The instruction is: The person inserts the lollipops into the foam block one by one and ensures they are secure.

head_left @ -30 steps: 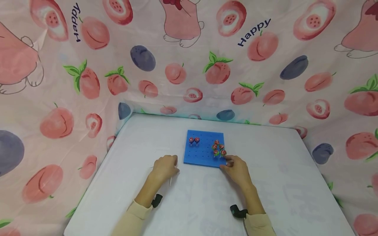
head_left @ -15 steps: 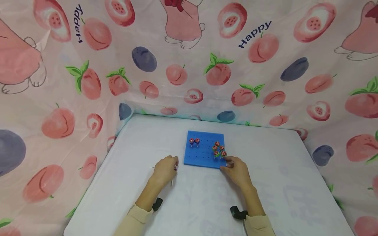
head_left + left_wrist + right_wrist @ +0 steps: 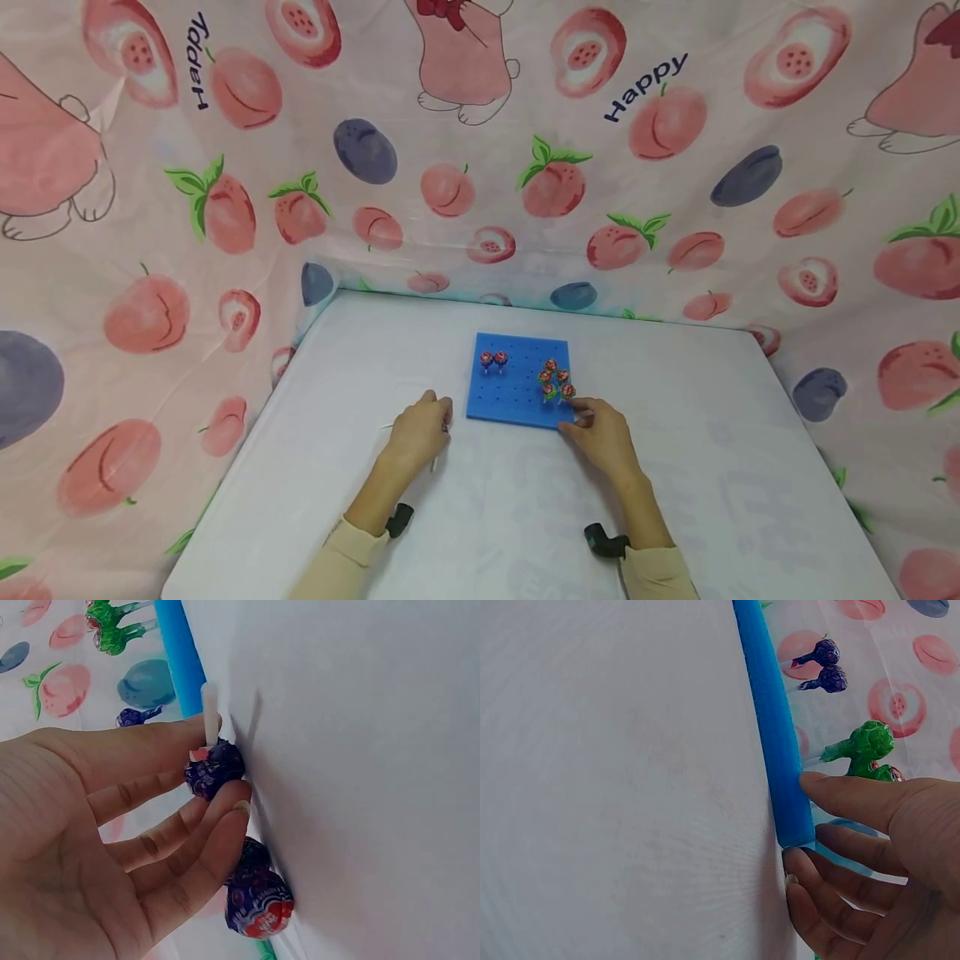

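In the left wrist view, my left hand (image 3: 418,429) pinches a purple-wrapped lollipop (image 3: 214,772) by its head, between thumb and fingers, close over the white table. Its white stick (image 3: 211,709) points away from the palm's fingers. More purple and red lollipops (image 3: 259,904) lie just past those fingertips, mostly hidden by the hand in the head view. My right hand (image 3: 602,433) grips the near right corner of a blue pegboard (image 3: 483,407), thumb on its edge and fingers curled at the corner. Several green-wrapped lollipops (image 3: 550,390) stand in the board close to that thumb.
Two purple lollipops (image 3: 493,358) stand upright in the board's far left part, among rows of small holes. The white table (image 3: 690,400) meets a fruit-printed cloth (image 3: 487,192) at the back and sides. A thin white stick (image 3: 387,426) pokes out left of the left hand.
My left hand shifts slightly and its fingers change position around the lollipop, whose stick shows a little differently beneath the hand. The right hand and the board stay in place.
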